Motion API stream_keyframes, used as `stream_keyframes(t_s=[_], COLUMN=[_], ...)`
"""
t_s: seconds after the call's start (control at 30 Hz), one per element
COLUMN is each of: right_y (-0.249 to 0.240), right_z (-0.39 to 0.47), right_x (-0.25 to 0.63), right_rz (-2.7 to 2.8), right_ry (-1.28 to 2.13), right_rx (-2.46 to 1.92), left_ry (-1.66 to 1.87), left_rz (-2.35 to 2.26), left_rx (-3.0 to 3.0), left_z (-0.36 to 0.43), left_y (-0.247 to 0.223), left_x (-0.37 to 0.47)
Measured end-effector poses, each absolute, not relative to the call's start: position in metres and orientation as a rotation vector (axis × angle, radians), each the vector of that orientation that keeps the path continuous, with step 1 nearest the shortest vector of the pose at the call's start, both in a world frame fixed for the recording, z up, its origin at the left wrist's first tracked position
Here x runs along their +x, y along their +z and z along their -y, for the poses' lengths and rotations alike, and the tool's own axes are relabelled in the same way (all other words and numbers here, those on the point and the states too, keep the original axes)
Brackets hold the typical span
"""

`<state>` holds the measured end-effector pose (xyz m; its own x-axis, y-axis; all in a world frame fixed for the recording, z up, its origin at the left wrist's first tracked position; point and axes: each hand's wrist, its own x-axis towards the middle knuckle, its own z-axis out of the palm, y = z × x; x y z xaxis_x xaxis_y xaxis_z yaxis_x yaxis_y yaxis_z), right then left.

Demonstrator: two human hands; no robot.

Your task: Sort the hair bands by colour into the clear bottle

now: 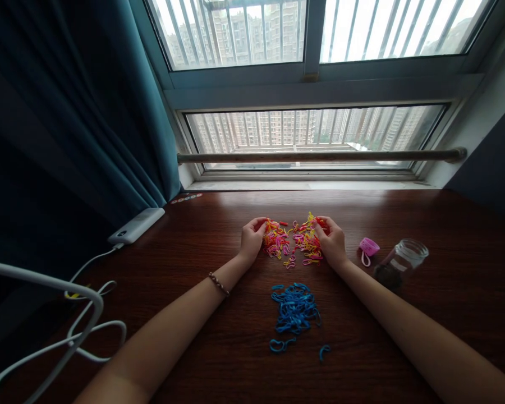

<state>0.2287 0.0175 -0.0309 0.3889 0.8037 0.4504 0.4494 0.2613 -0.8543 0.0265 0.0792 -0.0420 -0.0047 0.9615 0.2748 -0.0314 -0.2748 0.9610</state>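
Two small heaps of pink, red and yellow curly bands, perhaps rubber bands, lie side by side on the brown wooden table. My left hand [253, 240] is at the outer edge of the left heap [276, 242], its thumb and fingers closed on some bands there. At the right heap [307, 246], my right hand [330, 241] pinches some of the bands at its upper right side. The fingertips of both hands are partly hidden among the bands. Nearer to me, between my forearms, is a pile of blue bands [295, 308], with a few loose ones below it.
To the right stand a pink lid with a loop [369, 247] and a clear glass jar [411, 252], its lower part dark. On the left are a white power strip [137, 225], a white cable [96, 314] and a blue curtain [109, 112]. A window with a rail [320, 157] lies behind.
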Motion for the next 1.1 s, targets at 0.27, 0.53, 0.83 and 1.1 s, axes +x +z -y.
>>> stream_keyframes(t_s=[0.27,0.53,0.83,1.1], right_y=[-0.027,-0.026,-0.027,-0.028], right_z=[-0.015,-0.015,-0.016,-0.022], right_x=[0.23,0.231,0.237,0.245], right_rz=[1.178,1.276,1.398,1.515], right_ry=[0.334,0.441,0.224,0.349], right_rx=[-1.309,-1.219,-1.698,-1.715], left_ry=[1.398,1.278,1.289,1.213], left_rz=[-1.059,-0.975,-1.07,-1.076], left_rx=[1.485,1.786,1.851,2.186], left_z=[-0.071,-0.06,-0.062,-0.06], left_y=[-0.033,-0.028,-0.033,-0.03], left_x=[0.029,0.03,0.031,0.029])
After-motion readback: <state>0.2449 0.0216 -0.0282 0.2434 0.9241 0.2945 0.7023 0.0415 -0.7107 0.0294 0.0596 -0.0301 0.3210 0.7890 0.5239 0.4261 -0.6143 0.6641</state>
